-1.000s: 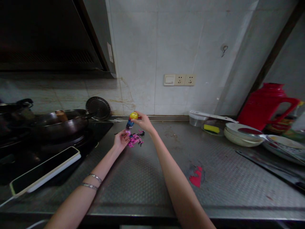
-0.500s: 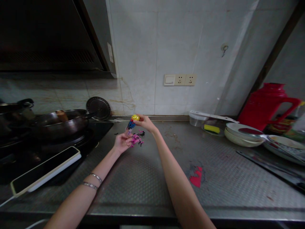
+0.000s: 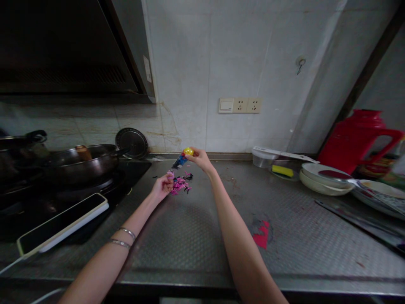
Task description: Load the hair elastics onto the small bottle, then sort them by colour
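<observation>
My right hand (image 3: pixel 201 158) pinches the yellow end of a small toy-like figure (image 3: pixel 182 158). The piece is yellow on top, red and blue in the middle and dark at its lower end, and it tilts down to the left. Below it, my left hand (image 3: pixel 162 186) has its fingers curled closed beside a heap of small pink and black pieces (image 3: pixel 181 184) on the metal counter (image 3: pixel 190 240). A bit of pink shows at the left fingertips, but what they hold is not clear.
At the left, a phone (image 3: pixel 63 223) lies by the stove, where a pan (image 3: pixel 85 164) stands. Stacked bowls (image 3: pixel 325 183), a yellow sponge (image 3: pixel 282 171) and a red thermos jug (image 3: pixel 351 139) are at the right. A torn red patch (image 3: pixel 262 236) marks the counter.
My right hand has moved slightly right and up with the figure, whose lower end has come away from my left hand. The left fingers have curled in more.
</observation>
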### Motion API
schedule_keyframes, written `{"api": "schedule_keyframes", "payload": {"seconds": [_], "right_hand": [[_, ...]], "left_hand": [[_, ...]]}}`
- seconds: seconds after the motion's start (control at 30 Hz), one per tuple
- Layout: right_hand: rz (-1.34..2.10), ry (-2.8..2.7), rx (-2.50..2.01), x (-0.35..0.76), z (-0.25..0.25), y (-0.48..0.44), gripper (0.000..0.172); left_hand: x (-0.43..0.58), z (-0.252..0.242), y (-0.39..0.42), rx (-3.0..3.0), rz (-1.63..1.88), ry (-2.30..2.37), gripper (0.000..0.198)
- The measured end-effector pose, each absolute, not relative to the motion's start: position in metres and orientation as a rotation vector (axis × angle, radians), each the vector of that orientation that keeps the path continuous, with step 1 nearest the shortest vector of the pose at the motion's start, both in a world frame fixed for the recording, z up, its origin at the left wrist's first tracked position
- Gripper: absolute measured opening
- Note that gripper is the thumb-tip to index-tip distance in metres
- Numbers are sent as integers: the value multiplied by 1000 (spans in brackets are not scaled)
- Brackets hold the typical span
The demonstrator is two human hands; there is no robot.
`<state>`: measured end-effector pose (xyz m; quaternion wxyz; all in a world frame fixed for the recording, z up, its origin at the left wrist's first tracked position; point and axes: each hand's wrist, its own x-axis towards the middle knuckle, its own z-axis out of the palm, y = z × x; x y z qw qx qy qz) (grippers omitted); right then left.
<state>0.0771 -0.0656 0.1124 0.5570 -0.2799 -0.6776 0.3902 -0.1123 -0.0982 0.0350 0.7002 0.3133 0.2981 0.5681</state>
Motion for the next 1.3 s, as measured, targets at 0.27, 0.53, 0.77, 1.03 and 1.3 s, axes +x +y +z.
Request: {"api": "schedule_keyframes", "payload": {"seconds": [0.27, 0.53, 0.77, 1.03, 1.3], "right_hand": [[862, -1659, -657, 76, 122, -72, 39], [755, -1700, -691, 47, 114, -77, 34], [957, -1666, -726, 54, 115, -79, 40], [1042, -1615, -769, 72, 124, -88, 40], [797, -1657, -771, 55, 118, -83, 39]], "left_hand": [[-113, 33, -96, 665, 1251, 665, 34], [-110, 47, -115, 608, 1242, 383, 40], [-106, 54, -126, 758, 1053, 304, 55], [-102, 54, -126, 1009, 873, 270, 61], [-107, 50, -115, 814, 1037, 285, 38]]}}
